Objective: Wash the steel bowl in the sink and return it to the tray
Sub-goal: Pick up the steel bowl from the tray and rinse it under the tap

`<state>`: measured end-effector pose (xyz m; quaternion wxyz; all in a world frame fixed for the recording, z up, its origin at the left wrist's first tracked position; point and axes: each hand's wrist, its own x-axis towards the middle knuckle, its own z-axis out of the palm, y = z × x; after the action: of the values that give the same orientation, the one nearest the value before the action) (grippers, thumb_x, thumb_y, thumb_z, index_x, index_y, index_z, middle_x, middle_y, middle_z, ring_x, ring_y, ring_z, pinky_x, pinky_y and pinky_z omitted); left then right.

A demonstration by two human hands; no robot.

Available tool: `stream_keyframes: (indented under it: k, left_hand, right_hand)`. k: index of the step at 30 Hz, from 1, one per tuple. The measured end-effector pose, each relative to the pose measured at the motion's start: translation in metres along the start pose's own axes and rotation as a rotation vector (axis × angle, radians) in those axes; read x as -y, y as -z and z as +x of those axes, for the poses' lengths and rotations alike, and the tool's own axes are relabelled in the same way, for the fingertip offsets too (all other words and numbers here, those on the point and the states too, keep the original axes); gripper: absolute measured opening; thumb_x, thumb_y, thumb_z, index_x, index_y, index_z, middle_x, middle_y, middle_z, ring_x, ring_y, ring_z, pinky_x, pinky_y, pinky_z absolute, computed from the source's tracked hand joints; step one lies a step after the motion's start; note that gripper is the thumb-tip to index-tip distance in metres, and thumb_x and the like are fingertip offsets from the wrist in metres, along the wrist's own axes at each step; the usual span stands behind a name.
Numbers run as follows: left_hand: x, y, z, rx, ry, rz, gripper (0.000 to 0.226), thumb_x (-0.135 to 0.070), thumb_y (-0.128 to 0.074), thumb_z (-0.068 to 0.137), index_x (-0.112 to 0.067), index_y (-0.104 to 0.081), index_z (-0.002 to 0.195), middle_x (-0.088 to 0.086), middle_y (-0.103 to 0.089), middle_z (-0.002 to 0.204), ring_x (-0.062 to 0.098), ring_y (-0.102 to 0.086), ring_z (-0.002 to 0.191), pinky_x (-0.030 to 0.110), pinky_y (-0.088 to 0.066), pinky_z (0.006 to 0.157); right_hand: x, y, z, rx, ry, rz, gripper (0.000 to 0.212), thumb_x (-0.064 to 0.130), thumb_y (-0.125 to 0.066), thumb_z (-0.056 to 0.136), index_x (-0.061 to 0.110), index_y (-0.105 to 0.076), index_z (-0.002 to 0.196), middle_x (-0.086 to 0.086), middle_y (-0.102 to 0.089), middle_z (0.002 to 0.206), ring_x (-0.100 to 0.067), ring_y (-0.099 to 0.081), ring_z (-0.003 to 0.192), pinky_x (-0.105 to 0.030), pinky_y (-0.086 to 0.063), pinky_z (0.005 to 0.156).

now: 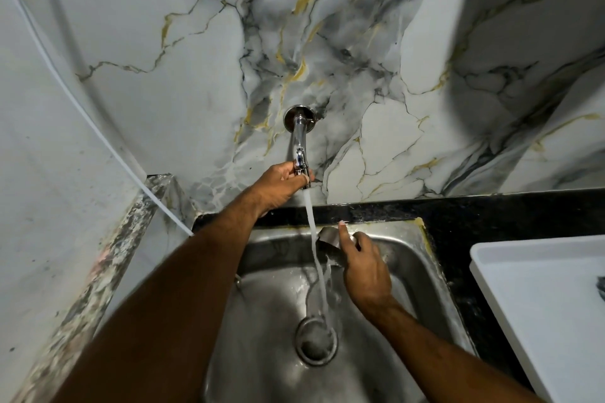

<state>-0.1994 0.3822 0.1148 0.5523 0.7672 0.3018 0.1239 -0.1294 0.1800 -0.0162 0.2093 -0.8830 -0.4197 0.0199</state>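
Note:
My left hand (281, 185) grips the end of the chrome wall tap (298, 141), and a stream of water (316, 249) falls from it toward the drain (316, 342). Over the steel sink (406, 258), my right hand (365, 267) holds the small steel bowl (327, 240), tilted on its side, just right of the stream. Most of the bowl is hidden behind the fingers. The white tray (537, 285) sits on the counter at the right edge.
A black counter (458, 213) borders the sink at the back and right. Marble-patterned wall panels rise behind it. A speckled stone ledge (108, 258) and a white wall close off the left side.

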Motion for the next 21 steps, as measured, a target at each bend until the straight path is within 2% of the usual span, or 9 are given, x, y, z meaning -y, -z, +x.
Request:
stream_keyframes:
  k: [2,5,8,10,13,16,19,21]
  left_hand:
    - [0.003,0.0,-0.002,-0.003,0.006,0.001,0.013,-0.032,-0.066,0.09,-0.031,-0.066,0.103,-0.002,-0.07,0.119,0.01,-0.06,0.115,0.029,-0.038,0.1]
    - [0.006,0.0,-0.003,0.015,0.011,-0.001,0.017,-0.032,-0.066,0.09,-0.029,-0.067,0.107,-0.004,-0.07,0.12,0.006,-0.059,0.113,0.03,-0.037,0.1]
    - [0.003,0.002,-0.002,0.048,0.023,0.013,0.026,-0.033,-0.066,0.09,-0.025,-0.066,0.114,-0.004,-0.066,0.126,0.006,-0.056,0.116,0.034,-0.035,0.104]
    - [0.003,0.006,-0.003,0.071,0.042,0.025,0.032,-0.034,-0.066,0.089,-0.024,-0.064,0.12,0.0,-0.063,0.133,0.013,-0.053,0.124,0.041,-0.032,0.111]
    - [0.004,0.011,-0.004,0.092,0.049,0.024,0.037,-0.033,-0.068,0.088,-0.023,-0.062,0.124,0.001,-0.06,0.137,0.014,-0.051,0.128,0.045,-0.027,0.116]
    - [0.003,0.01,-0.003,0.098,0.048,0.01,0.04,-0.033,-0.07,0.086,-0.021,-0.062,0.124,0.001,-0.062,0.135,0.013,-0.052,0.126,0.044,-0.027,0.117]
    - [0.003,0.012,-0.003,0.081,0.064,0.011,0.041,-0.034,-0.073,0.083,-0.02,-0.065,0.121,0.001,-0.064,0.132,0.014,-0.054,0.125,0.044,-0.029,0.116]
    - [0.003,0.011,-0.002,0.042,0.07,0.029,0.037,-0.036,-0.077,0.079,-0.022,-0.07,0.112,-0.001,-0.068,0.124,0.015,-0.058,0.119,0.043,-0.034,0.112]
  right_hand:
    - [0.003,-0.002,0.003,0.015,-0.092,0.055,0.083,0.0,-0.06,0.09,0.03,-0.02,0.157,-0.013,-0.053,0.132,-0.029,-0.056,0.113,-0.039,-0.054,0.087]
    - [0.009,-0.008,0.008,0.101,-0.44,0.326,0.065,0.0,-0.055,0.093,0.023,-0.036,0.152,-0.011,-0.064,0.128,-0.03,-0.066,0.106,-0.042,-0.059,0.091]
    - [0.015,-0.009,0.01,0.254,-0.811,0.708,0.034,0.011,-0.063,0.091,0.014,-0.061,0.125,-0.016,-0.072,0.108,-0.037,-0.073,0.09,-0.052,-0.063,0.075]
    - [0.018,-0.011,0.005,0.344,-0.933,1.006,0.02,0.016,-0.061,0.094,0.011,-0.063,0.114,-0.019,-0.074,0.1,-0.039,-0.074,0.08,-0.057,-0.063,0.062]
    - [0.016,-0.017,-0.006,0.426,-0.968,1.297,0.023,0.01,-0.054,0.099,0.016,-0.061,0.12,-0.019,-0.074,0.104,-0.039,-0.075,0.084,-0.054,-0.062,0.057]
    - [0.01,-0.021,-0.01,0.468,-0.988,1.498,0.038,0.0,-0.047,0.099,0.02,-0.057,0.129,-0.022,-0.067,0.114,-0.036,-0.069,0.085,-0.053,-0.062,0.058]
    - [0.009,-0.023,-0.012,0.5,-0.982,1.524,0.062,-0.015,-0.037,0.085,0.018,-0.05,0.136,-0.025,-0.059,0.106,-0.03,-0.061,0.074,-0.055,-0.062,0.059]
    - [0.014,-0.023,-0.011,0.502,-0.947,1.505,0.069,-0.016,-0.036,0.083,0.022,-0.048,0.139,-0.025,-0.057,0.114,-0.036,-0.063,0.084,-0.058,-0.062,0.064]
